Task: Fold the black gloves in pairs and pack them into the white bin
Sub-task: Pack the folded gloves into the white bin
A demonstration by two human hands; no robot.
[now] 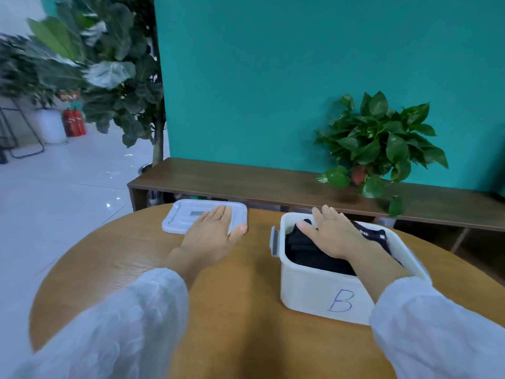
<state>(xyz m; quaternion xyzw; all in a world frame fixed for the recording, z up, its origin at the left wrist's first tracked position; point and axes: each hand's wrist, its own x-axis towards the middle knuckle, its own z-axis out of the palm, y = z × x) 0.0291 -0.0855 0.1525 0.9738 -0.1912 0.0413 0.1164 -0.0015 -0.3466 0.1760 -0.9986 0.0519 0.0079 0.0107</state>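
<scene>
Round wooden table (246, 310) filling the lower half of the frame. White bin (322, 294) sitting at lower right of centre, a blue "B" handwritten on its near wall, a grey latch hanging on its left end. Black gloves (306, 251) lying inside the bin, piled up to about rim level; how they are folded is not readable from here.

Right hand (334, 236) reaching into the bin and lying flat on top of the gloves, palm down, fingers straight and slightly spread, thumb angled out toward the left. It is pressing or resting, not curling round anything.

Left hand (216, 233) lying palm down at centre frame, fingers straight and close together, their tips resting on the near right part of the white lid (185, 217); thumb sticking out to the right, off the lid's edge. The lid is lying flat on the table, left of the bin and apart from it.

Both forearms are wearing loose white sleeves (114, 329).

Behind the table: a low dark wooden bench (246, 181) running along a teal wall (273, 77), a leafy potted plant (379, 143) standing on it at right. Tall tree-like plant (114, 64) at upper left; red fire extinguishers (74, 122) on the floor at far left.
</scene>
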